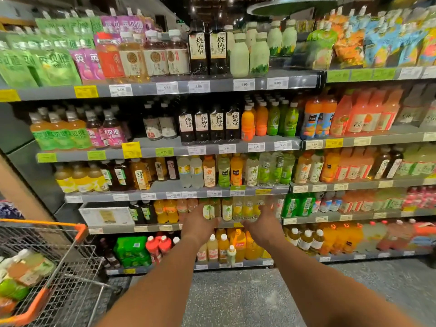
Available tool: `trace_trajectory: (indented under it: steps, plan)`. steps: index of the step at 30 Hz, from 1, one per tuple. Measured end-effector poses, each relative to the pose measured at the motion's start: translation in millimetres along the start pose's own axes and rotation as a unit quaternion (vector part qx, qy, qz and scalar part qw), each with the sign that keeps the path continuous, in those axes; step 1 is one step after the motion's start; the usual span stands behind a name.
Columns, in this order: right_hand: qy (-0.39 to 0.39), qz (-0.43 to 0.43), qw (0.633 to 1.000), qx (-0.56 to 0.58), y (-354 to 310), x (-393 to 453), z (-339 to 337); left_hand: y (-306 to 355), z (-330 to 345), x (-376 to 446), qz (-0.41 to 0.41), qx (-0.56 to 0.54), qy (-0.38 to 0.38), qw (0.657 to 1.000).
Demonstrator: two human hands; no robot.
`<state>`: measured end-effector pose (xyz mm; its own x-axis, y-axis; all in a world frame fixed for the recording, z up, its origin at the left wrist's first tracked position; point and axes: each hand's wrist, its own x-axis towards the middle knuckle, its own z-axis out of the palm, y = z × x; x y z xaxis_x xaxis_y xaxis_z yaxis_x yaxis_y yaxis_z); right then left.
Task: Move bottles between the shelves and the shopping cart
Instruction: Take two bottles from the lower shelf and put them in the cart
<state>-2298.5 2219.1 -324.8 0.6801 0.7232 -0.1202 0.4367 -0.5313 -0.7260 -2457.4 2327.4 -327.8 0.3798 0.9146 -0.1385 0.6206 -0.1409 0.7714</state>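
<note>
Both my arms stretch forward to the fourth shelf from the top, which holds pale yellow and green-labelled drink bottles. My left hand is just in front of a bottle with a green and white label, fingers extended toward it. My right hand is a little to the right, its blurred fingers spread in front of yellow bottles. Neither hand visibly grips a bottle. The wire shopping cart with an orange rim stands at the lower left, with several bottles lying in it.
Shelves of drinks fill the wall ahead, from pouches at the top to large juice bottles at floor level. A second shelf unit adjoins on the right. Speckled grey floor lies between me and the shelves.
</note>
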Motion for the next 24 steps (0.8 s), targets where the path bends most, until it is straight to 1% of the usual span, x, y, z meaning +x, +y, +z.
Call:
trace_trajectory:
  steps: [3, 6, 9, 13, 15, 19, 24]
  plan:
    - [0.015, 0.014, 1.0, -0.011, -2, 56, 13, 3, 12, 61, 0.0, 0.002, -0.008, 1.0]
    - [0.014, 0.039, 0.999, -0.014, -7, 108, 26, 4, 24, 119, -0.021, 0.025, -0.021, 0.999]
    - [0.026, 0.035, 0.999, -0.028, -11, 151, 41, 8, 34, 170, -0.038, 0.009, -0.035, 0.999]
    - [0.01, 0.047, 0.999, -0.019, -13, 198, 58, 13, 50, 220, -0.049, -0.005, -0.04, 0.998]
    - [0.003, 0.06, 0.998, -0.002, -11, 226, 65, 12, 63, 244, -0.053, -0.002, -0.036, 0.998]
    - [0.012, 0.052, 0.998, -0.034, 1, 284, 82, 6, 91, 290, -0.044, -0.02, -0.021, 0.999]
    - [-0.007, 0.034, 0.999, 0.036, 13, 347, 105, 0, 119, 341, -0.057, -0.069, 0.003, 0.996]
